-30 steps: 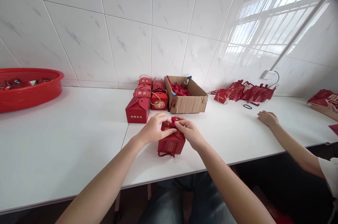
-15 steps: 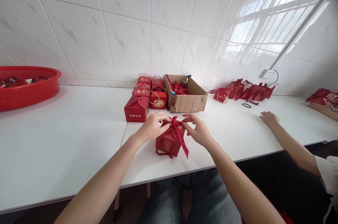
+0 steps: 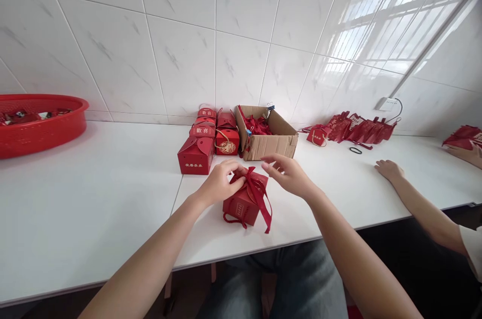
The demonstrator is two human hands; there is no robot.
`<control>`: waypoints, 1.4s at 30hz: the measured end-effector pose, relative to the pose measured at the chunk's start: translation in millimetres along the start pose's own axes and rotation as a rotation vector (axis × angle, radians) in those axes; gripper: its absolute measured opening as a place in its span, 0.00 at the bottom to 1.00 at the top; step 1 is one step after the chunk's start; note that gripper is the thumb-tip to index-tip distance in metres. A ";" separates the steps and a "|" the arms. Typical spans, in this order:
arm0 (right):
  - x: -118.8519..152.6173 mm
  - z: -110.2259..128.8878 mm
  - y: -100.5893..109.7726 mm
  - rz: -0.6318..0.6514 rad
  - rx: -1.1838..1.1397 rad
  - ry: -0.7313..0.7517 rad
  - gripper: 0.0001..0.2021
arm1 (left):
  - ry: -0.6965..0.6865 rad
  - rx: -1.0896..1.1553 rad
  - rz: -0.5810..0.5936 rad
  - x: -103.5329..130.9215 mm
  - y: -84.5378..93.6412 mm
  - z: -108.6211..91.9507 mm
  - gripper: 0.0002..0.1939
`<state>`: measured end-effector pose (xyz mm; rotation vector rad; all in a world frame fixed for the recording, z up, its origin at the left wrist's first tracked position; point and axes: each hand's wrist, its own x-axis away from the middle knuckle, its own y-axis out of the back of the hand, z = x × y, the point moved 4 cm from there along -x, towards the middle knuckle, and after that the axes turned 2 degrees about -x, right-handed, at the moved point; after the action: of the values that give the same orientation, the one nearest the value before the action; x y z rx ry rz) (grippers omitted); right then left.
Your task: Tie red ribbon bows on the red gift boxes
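In front of me on the white table stands a red gift box, with a red cord handle hanging at its front. A red ribbon is tied on its top, its tails falling down the right side. My left hand pinches the ribbon at the left of the knot. Just off the box's upper right, my right hand hovers with fingers parted and nothing visible in them. Behind stand several finished-looking red boxes and a cardboard box holding red ribbons.
A red plastic basket with small wrapped items stands at the far left. Red bags and a black band lie to the right. A co-worker's hand rests on the table; a power strip sits by the wall.
My right hand has let go of the ribbon and moved slightly right, away from the knot. The ribbon tails hang looser. My left hand keeps its place.
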<state>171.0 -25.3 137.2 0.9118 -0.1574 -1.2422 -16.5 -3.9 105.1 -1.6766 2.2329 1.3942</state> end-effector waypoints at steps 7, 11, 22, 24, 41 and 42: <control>-31.5 -15.0 -32.0 0.048 -0.251 -0.251 0.14 | -0.020 0.011 -0.038 1.5 0.7 0.5 0.05; -28.9 -12.3 -32.0 0.066 -0.327 -0.205 0.11 | -0.037 0.033 -0.069 1.6 0.5 -0.1 0.06; -9.7 -5.1 -30.0 0.145 -0.069 0.158 0.18 | -0.006 0.033 -0.099 0.6 5.4 1.9 0.05; -7.7 -4.5 -28.7 0.180 -0.034 0.199 0.20 | 0.001 0.035 -0.091 0.3 6.7 1.4 0.05; -3.7 -8.0 -25.5 0.239 -0.045 0.226 0.21 | 0.077 0.095 0.006 -1.0 8.9 7.7 0.09; -3.9 -7.6 -25.5 0.223 -0.051 0.219 0.19 | 0.081 0.109 0.028 -1.4 8.0 6.9 0.09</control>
<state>154.9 -18.9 116.6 0.9517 -0.0510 -0.9306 -25.4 1.8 106.7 -1.7031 2.3368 1.2063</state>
